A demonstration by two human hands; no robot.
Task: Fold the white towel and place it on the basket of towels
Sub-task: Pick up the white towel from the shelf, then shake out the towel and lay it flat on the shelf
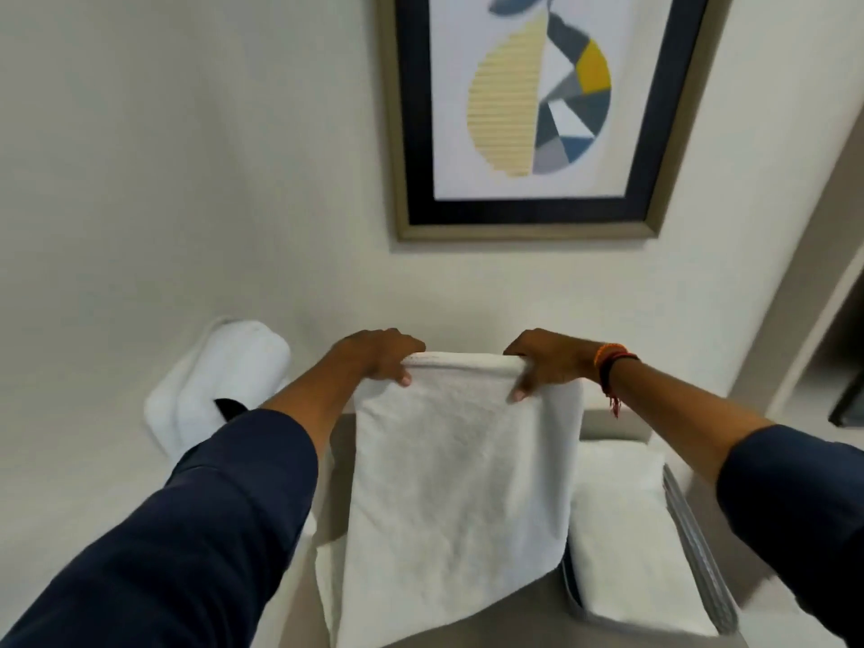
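The white towel hangs in front of me, doubled over, its lower edge reaching the bottom of the view. My left hand pinches the top left corner. My right hand pinches the top right corner; its wrist wears orange and black bands. At the lower right stands the basket, grey-rimmed, with a folded white towel lying in it. The hanging towel hides the basket's left side.
A pile of white towels lies at the left, against the pale wall. A framed abstract picture hangs on the wall straight ahead. A dark doorway edge shows at the far right.
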